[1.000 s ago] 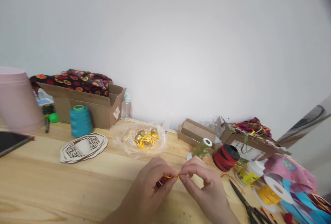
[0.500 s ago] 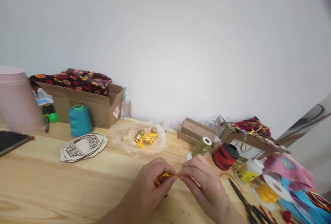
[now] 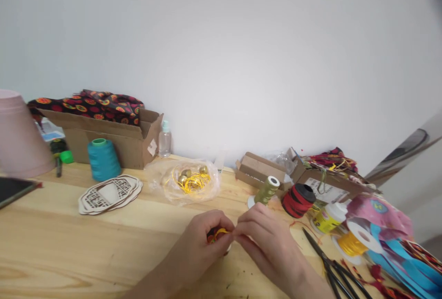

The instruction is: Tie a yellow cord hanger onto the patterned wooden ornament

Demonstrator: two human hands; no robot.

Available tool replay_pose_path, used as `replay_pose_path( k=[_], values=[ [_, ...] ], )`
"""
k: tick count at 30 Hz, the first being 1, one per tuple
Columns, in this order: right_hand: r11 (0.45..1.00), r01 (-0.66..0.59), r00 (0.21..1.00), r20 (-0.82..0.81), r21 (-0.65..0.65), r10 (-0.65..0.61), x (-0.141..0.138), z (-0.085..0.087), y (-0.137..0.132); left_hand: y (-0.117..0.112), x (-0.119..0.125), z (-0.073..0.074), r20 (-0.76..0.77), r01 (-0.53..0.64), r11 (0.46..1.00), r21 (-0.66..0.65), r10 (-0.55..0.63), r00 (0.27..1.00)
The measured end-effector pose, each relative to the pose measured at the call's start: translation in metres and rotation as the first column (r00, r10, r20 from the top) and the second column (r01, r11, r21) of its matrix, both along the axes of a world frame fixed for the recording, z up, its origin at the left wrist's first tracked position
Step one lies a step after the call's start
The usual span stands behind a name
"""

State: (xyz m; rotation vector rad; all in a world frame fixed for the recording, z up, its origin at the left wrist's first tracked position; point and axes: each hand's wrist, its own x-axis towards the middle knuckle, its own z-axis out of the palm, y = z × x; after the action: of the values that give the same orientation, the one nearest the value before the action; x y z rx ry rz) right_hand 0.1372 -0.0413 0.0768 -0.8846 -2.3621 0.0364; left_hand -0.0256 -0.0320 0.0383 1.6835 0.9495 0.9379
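Note:
My left hand (image 3: pixel 202 244) and my right hand (image 3: pixel 265 244) meet low over the wooden table (image 3: pixel 69 244), fingertips pinched together. Between them runs a short piece of yellow cord (image 3: pixel 221 232). A small dark red patterned piece shows inside the curled fingers of my left hand. Behind the hands lies a clear plastic bag (image 3: pixel 188 180) holding yellow cord and gold bells.
Around the table: a teal thread cone (image 3: pixel 101 159), flat wooden cut-outs (image 3: pixel 108 193), a cardboard box (image 3: pixel 113 140) with patterned fabric, a pink tub (image 3: pixel 19 135), an olive spool (image 3: pixel 265 191), a red cord spool (image 3: pixel 297 200), a glue bottle (image 3: pixel 328 218), a gold ribbon spool (image 3: pixel 352 244), scissors (image 3: pixel 331 267).
My hands have closed in on each other, so less yellow cord shows between them. The dark red piece has come into sight in my left hand. The view has drifted slightly.

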Motion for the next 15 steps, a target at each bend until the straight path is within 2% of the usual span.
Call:
replay_pose_path(
  k=[3,5,9,15],
  values=[
    [0.998,0.029,0.984,-0.175,-0.058,-0.039,0.0057,-0.0013,0.0025,0.0002,0.0003,-0.0014,0.077,0.012,0.997,-0.071,-0.006,0.997],
    [0.994,0.027,0.971,-0.231,-0.108,-0.052,0.0078,-0.0027,0.0036,0.0008,0.0004,-0.002,0.133,0.035,0.993,-0.113,-0.02,0.991],
    [0.976,-0.014,0.972,-0.232,-0.218,-0.037,0.0064,-0.0069,0.0045,0.0026,0.0,-0.0032,0.192,0.069,0.989,-0.133,-0.042,0.98],
    [0.968,-0.029,0.972,-0.232,-0.249,-0.031,0.0074,-0.0088,0.0048,0.0028,-0.0007,-0.005,0.134,0.063,0.993,-0.1,-0.049,0.99]
  ],
)
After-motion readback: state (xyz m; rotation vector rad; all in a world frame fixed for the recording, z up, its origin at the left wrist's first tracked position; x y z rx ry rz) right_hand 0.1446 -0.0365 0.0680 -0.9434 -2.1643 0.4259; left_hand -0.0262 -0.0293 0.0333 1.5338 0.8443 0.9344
